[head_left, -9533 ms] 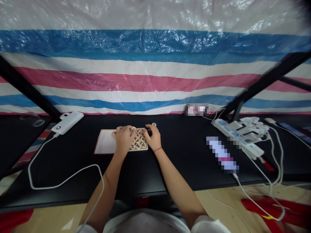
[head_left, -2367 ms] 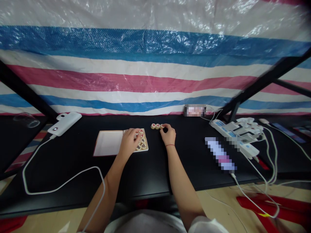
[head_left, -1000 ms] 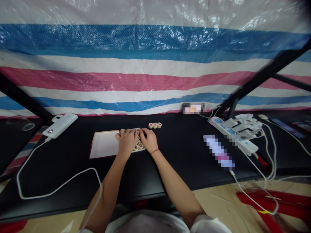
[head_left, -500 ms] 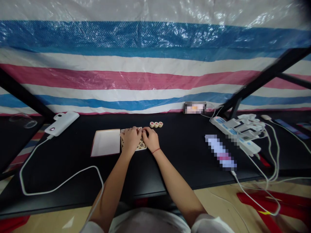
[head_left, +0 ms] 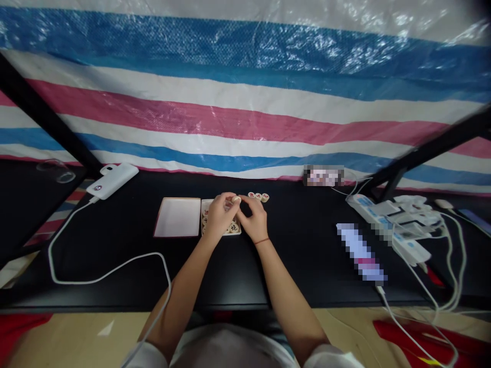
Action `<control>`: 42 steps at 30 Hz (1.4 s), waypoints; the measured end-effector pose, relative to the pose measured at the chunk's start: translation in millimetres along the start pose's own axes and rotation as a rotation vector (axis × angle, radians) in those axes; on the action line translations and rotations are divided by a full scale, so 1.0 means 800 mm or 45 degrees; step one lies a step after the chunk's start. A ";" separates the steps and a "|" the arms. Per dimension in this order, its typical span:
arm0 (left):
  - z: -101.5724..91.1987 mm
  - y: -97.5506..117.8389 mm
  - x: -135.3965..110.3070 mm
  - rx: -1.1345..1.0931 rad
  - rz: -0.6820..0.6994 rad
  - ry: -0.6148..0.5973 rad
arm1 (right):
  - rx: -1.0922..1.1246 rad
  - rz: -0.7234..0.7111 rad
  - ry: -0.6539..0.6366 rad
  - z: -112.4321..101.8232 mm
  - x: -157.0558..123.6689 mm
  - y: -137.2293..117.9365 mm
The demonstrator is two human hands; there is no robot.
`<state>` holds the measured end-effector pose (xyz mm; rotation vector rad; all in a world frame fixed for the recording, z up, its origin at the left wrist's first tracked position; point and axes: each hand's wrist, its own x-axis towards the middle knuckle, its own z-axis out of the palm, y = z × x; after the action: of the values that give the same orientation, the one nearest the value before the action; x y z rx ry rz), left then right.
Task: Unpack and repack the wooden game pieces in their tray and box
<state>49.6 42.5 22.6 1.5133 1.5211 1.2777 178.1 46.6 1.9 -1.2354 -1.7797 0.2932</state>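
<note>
Above the open box of round xiangqi pieces, a single xiangqi piece is held up between my two hands. My left hand pinches it from the left with thumb and fingers. From the other side, my right hand has its fingertips closed on the piece's right edge. Both hands cover part of the box. The box's lid lies inner side up, just left of it. Beyond my right hand, three pieces with red characters stand in a short row on the black table.
A white power bank with a long cable sits at the back left. On the right are a phone on a charging cable and a power strip crowded with chargers. Another phone leans at the back by the striped sheet.
My hands have come up from the pieces in the box, and one piece now shows between my fingertips. The view has shifted slightly, while the row of three stays put.
</note>
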 end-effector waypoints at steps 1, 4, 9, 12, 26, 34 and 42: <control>0.001 -0.001 -0.001 -0.087 -0.030 -0.017 | 0.006 -0.009 0.016 0.001 -0.001 0.000; 0.005 -0.005 -0.002 -0.311 -0.097 -0.054 | 0.042 -0.064 0.066 0.005 -0.003 0.001; 0.008 -0.003 -0.001 -0.550 -0.200 0.096 | -0.050 -0.072 0.261 -0.002 0.002 0.019; 0.002 -0.005 0.003 -0.652 -0.233 0.269 | -0.261 0.199 0.516 -0.023 0.010 0.052; -0.013 -0.015 0.001 -0.451 -0.128 0.126 | -0.481 0.539 0.408 -0.035 0.010 0.084; -0.050 -0.022 -0.014 0.192 0.167 -0.224 | 0.255 -0.283 -0.104 0.008 -0.005 -0.031; -0.056 -0.022 -0.016 0.240 0.297 -0.346 | 0.317 -0.241 -0.085 0.013 -0.011 -0.038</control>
<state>4.2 23.5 18.8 1.9464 1.3478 1.0209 152.1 28.4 10.7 -0.8847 -1.8394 0.4362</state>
